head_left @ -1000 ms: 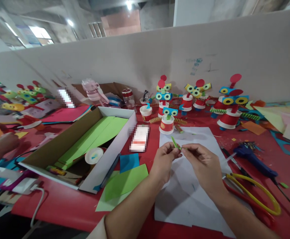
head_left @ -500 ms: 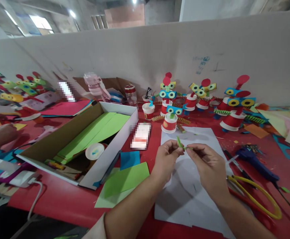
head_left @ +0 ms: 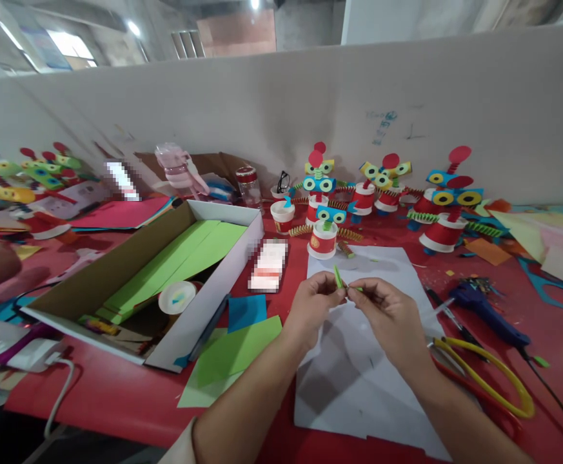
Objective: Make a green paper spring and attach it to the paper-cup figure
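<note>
Green strip (head_left: pixel 338 277), one: above white sheet (head_left: pixel 349 393), pinched between fingertips of left hand (head_left: pixel 313 304) and right hand (head_left: pixel 391 312). Step, seemingly: shaping by fingertip; next move calls for light, steady pinches.

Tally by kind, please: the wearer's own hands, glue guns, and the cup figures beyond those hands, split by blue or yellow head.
Hands (left hand, right hand), both pinching green paper: 2
Glue gun: 1
Blue-headed figures: 4
Yellow-headed figures: 3
Total: 10

The strip (head_left: pixel 338 277) is green, the sheet (head_left: pixel 358 386) white.
</note>
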